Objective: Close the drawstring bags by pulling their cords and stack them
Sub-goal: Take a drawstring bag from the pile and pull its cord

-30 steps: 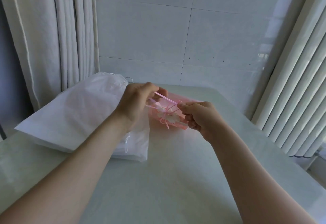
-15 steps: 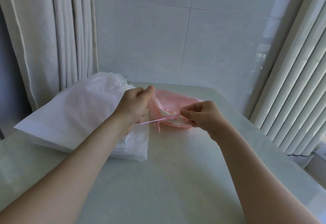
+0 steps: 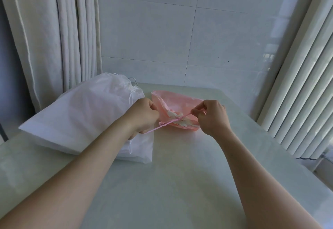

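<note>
Pale tabletop (image 3: 180, 183), tiled wall (image 3: 153, 30) behind. White bag stack (image 3: 81, 120) at far-left corner, pink bag (image 3: 180, 102) just beside it near far edge. My left hand (image 3: 144, 117) and right hand (image 3: 212, 117) each pinch pink cord (image 3: 167, 123), taut across the gathered mouth.

Head camera looks forward and down, close over the table (image 3: 180, 183), facing the tiled wall (image 3: 144, 30)
</note>
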Demonstrator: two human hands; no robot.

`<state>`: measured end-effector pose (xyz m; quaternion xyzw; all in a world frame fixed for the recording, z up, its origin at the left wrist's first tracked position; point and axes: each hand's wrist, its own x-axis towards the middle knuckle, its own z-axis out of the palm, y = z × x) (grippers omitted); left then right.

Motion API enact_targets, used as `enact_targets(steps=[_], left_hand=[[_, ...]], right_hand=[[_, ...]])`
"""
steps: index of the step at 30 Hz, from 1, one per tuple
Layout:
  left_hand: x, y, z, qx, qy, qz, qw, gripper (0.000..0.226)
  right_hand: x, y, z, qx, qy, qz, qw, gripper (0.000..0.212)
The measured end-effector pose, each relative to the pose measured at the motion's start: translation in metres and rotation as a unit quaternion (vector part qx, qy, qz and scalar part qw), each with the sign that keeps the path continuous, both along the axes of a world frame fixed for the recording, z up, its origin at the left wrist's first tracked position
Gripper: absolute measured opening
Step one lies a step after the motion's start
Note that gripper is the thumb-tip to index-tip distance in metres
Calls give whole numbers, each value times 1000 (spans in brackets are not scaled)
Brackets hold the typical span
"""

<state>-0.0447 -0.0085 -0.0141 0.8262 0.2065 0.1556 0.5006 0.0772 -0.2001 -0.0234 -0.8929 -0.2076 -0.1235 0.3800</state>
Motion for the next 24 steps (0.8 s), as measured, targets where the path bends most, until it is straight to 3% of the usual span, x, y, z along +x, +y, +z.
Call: enact_targets(steps=[3, 6, 10, 15, 20, 24], left_hand=[[0, -5, -1, 21, 12, -21, 999, 18], [0, -7, -4, 67, -5, 2, 998, 16], [-4, -7, -8, 200, -105, 50, 973, 17], [3, -1, -17, 244, -201, 37, 948, 49], [16, 0, -20, 290, -172, -37, 941, 98], [27, -12, -13, 318, -164, -20, 934, 93]], right_hand=[[-7, -1, 5, 5, 10, 3, 1000, 16], [-15, -1, 10, 76, 67, 34, 994, 6], [-18, 3, 12, 108, 108, 56, 987, 7], [-19, 5, 14, 117, -57, -3, 992, 16], [-36, -3, 37, 232, -167, -96, 953, 13], [-42, -12, 57, 318, -210, -109, 918, 15]])
